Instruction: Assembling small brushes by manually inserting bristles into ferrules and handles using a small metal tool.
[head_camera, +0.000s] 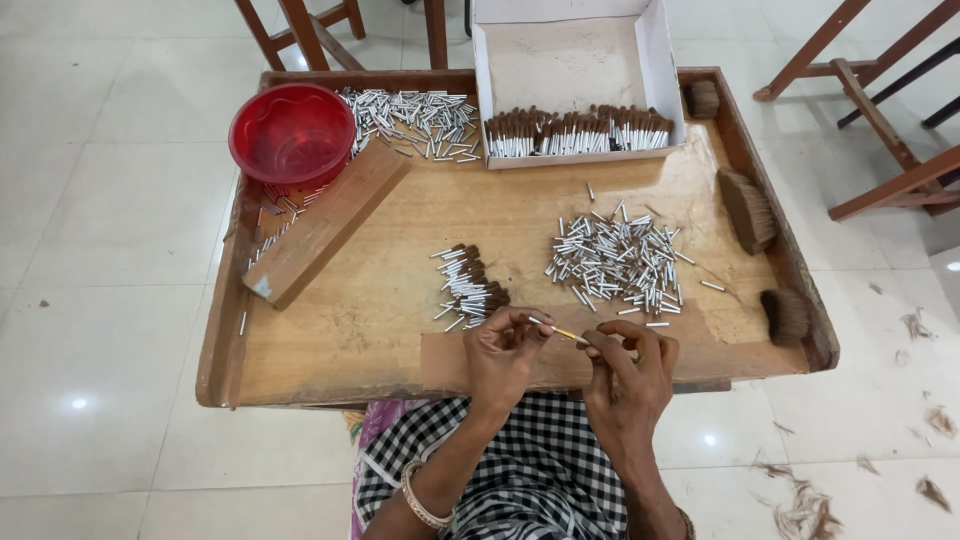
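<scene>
Both hands meet at the near edge of the wooden tabletop (340, 330), wrists bent inward, forearms rising from the lap. Left hand (503, 352) is closed, fingertips pinching a small metal tube (541, 322). Right hand (630, 362) is closed too, thumb and forefinger gripping a thin yellowish stick (567, 333) whose tip touches the tube. Just beyond the left hand lies a pile of tufted tubes (472, 288); bare tubes (618, 265) lie scattered beyond the right hand. A red bowl (291, 133) sits far left.
</scene>
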